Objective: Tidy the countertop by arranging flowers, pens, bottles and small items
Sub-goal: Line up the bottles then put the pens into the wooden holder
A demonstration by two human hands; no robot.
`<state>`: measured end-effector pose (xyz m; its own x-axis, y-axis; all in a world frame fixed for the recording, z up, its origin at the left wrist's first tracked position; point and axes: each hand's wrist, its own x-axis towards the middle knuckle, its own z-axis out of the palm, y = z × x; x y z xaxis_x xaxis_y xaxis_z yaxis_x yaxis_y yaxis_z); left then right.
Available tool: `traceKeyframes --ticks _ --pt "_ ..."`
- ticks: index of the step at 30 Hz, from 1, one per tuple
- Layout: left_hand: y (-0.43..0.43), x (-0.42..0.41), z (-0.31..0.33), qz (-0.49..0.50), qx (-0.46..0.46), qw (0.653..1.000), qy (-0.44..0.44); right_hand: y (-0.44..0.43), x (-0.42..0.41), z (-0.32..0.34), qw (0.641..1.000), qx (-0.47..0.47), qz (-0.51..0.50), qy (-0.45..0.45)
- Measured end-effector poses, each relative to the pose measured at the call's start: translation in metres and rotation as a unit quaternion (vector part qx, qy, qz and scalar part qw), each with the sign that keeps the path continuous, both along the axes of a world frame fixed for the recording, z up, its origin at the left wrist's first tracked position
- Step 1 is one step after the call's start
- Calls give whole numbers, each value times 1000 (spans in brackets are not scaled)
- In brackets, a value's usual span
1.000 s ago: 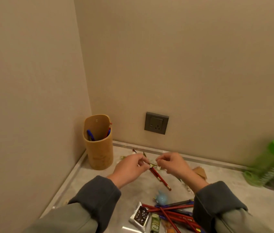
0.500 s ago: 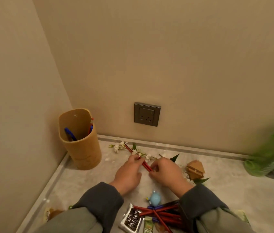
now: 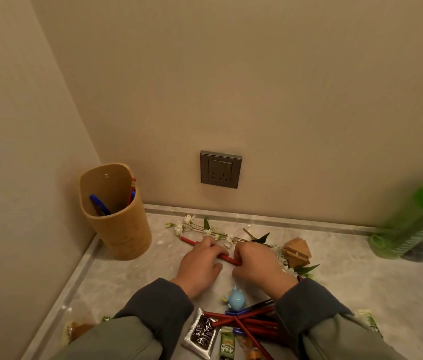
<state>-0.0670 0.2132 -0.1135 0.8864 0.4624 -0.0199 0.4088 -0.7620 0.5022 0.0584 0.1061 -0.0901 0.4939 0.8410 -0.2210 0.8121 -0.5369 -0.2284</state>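
Note:
Low on the grey countertop, my left hand and my right hand both close on one red pen that lies slanted between them. Just behind the hands lies a sprig of white flowers with green leaves. A tan pen holder stands in the left corner with blue and red pens inside. A pile of red and blue pens lies between my sleeves near the bottom edge.
A small wooden house figure sits right of my hands. A light blue toy lies below them. Snack packets lie at the bottom. Green-capped bottles stand at the far right. A wall socket is behind.
My hands have come down from above the counter onto its surface, still on the red pen. The view has tilted down, bringing the flowers into sight.

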Motion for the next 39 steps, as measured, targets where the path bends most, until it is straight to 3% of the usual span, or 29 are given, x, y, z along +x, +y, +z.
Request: traceKeyframes --ticks 9,13,19,28,31,35,39 --pt "-14 -5 9 -9 110 993 28 -28 -10 7 998 0 50 -35" --pt "-19 -7 11 -39 132 989 46 -41 -15 10 999 38 25 -16" --pt "-31 -11 25 -45 -28 999 1 -55 -15 30 987 158 -14 17" --pt "-55 -16 41 -45 -81 996 -6 -74 -30 48 963 254 -64 59" --pt "-61 -22 31 -26 -84 996 12 -83 -35 40 949 278 -125 75" --pt "-61 -30 19 3 -107 993 42 -96 -36 22 963 176 -171 114" --pt "-64 -34 15 33 -112 992 49 -101 -39 9 977 102 -166 82"
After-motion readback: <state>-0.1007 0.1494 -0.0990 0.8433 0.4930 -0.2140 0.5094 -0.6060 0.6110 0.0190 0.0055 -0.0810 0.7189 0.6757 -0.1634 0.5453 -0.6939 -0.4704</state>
